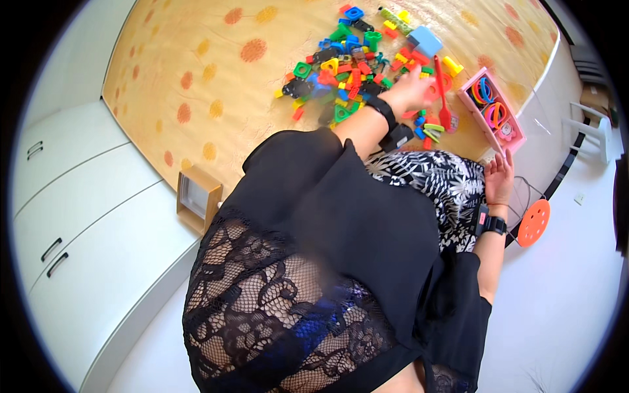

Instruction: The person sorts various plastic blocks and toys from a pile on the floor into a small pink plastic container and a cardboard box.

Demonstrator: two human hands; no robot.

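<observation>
My left hand (409,92) reaches over the right part of a heap of small plastic building toys (347,72). Its fingers look spread and a little blurred, beside a red ring-shaped toy piece (445,81); whether they touch it is unclear. A red long-handled toy (442,98) lies just right of that hand. My right hand (499,171) rests palm up with loosely curled fingers, holding nothing. It is just below a pink box (510,134) with colourful rings (485,92) inside.
The toys lie on a yellow mat (223,72) with orange dots. A light blue block (426,40) and a yellow piece (452,65) sit at the heap's right side. A wooden frame box (198,196) stands by white cabinets (98,229). An orange disc (534,223) and a small stool (593,134) are at right.
</observation>
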